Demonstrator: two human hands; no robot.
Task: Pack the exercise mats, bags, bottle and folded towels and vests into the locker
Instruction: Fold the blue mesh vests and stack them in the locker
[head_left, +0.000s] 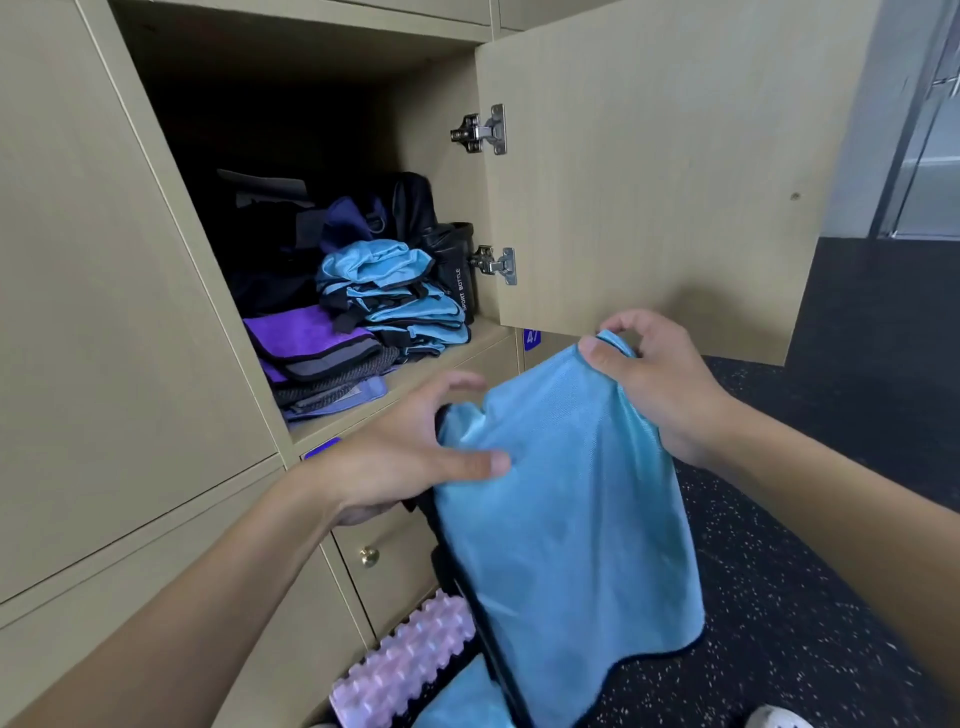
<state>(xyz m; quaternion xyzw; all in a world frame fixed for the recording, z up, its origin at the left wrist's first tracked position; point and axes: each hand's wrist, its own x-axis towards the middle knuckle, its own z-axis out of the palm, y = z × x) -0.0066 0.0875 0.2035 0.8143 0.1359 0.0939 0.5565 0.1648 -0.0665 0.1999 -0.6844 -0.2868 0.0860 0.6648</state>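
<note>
A light blue towel (566, 519) with a dark hem hangs in front of the locker (363, 410), held by both hands. My right hand (660, 384) pinches its upper corner. My left hand (410, 457) grips its left edge, thumb on the cloth. Inside the open locker lie folded purple and grey towels (317, 358) at the front left, a pile of blue vests (400, 296) beside them, a black sport bottle (460, 275) against the right wall and dark bags (322, 223) at the back.
The locker door (649, 171) stands open to the right, its lower edge just above my right hand. A pink ridged foam roller (400, 665) and another blue cloth (457, 696) lie on the dark speckled floor (779, 623) below. Closed lockers surround the open one.
</note>
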